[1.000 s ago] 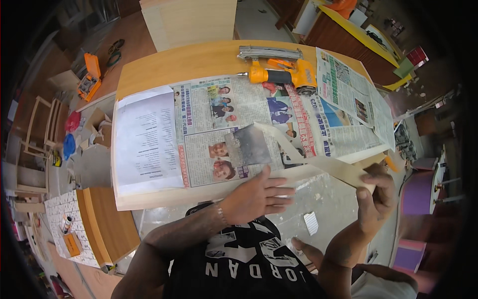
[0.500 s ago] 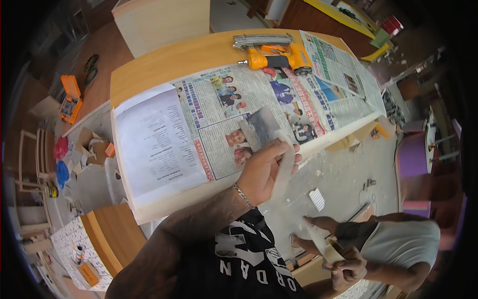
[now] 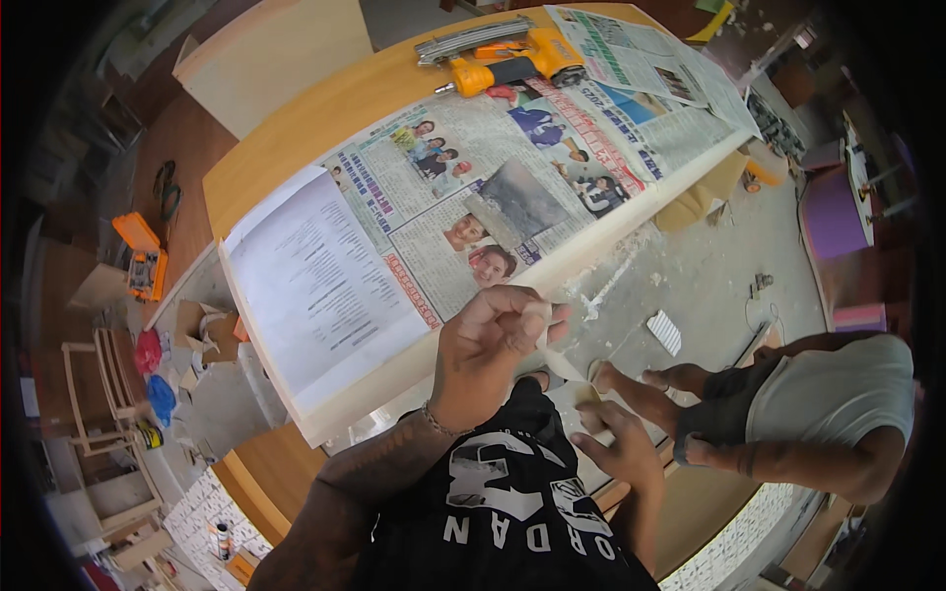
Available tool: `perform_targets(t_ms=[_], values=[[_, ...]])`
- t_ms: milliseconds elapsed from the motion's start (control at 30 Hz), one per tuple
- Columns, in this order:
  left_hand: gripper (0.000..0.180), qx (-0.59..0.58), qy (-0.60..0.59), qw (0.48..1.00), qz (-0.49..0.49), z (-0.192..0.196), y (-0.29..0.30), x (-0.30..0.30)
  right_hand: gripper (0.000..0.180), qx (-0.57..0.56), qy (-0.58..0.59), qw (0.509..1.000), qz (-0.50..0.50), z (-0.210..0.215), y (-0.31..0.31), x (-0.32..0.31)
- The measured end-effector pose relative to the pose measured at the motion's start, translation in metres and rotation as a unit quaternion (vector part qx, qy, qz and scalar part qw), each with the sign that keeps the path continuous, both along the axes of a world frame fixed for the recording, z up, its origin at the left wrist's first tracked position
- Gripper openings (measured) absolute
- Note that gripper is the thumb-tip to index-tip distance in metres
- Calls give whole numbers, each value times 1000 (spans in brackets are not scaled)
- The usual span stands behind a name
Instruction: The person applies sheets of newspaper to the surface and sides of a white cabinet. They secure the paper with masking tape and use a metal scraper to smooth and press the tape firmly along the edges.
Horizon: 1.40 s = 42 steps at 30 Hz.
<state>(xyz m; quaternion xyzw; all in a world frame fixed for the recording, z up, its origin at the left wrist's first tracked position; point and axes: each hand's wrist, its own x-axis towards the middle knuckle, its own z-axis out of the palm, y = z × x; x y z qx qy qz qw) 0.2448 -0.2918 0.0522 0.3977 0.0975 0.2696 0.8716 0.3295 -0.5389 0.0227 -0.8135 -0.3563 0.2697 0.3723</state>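
A strip of pale masking tape (image 3: 563, 364) runs between my two hands, in front of the near edge of a paper-covered board. My left hand (image 3: 485, 345) pinches its upper end between thumb and fingers, close to that edge. Lower and to the right, my right hand (image 3: 626, 448) is curled around a roll of masking tape (image 3: 589, 399), partly hidden by the fingers. Newspaper (image 3: 414, 231) and a white printed sheet (image 3: 320, 266) cover much of the board (image 3: 266, 158). A flat grey rectangular piece (image 3: 522, 202) lies on the newspaper; its kind is unclear.
An orange and black nail gun (image 3: 512, 67) lies at the board's far side. Another person (image 3: 828, 394) stands close on my right. A pale wooden box (image 3: 276, 64) stands beyond the board. An open orange case (image 3: 146, 258) and cardboard (image 3: 205, 330) are on the floor at left.
Both hands have come closer together, and the tape span is shorter. My left hand has drawn back from over the newspaper toward me. The view has shifted, and the other person's pose has changed.
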Motion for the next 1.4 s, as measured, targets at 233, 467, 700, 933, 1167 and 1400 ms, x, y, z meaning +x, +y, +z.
perform_targets(t_ms=[233,467,700,933,1167,1400], values=[[16,227,-20,971,-79,-3,-25,-8,42,169,-98,980,18,30,49,15],[12,279,54,955,-89,-12,-30,-26,23,316,44,948,-10,44,65,7],[33,354,50,934,-21,-13,-22,-32,18,297,-22,955,-10,38,57,-6],[14,419,-18,905,-65,-16,-13,-35,20,300,-40,953,26,36,55,-16],[15,504,-58,856,96,-13,-28,-44,25,431,-88,896,-65,5,72,-52],[22,548,15,835,50,7,-16,-50,86,320,113,939,-64,-46,75,-50]])
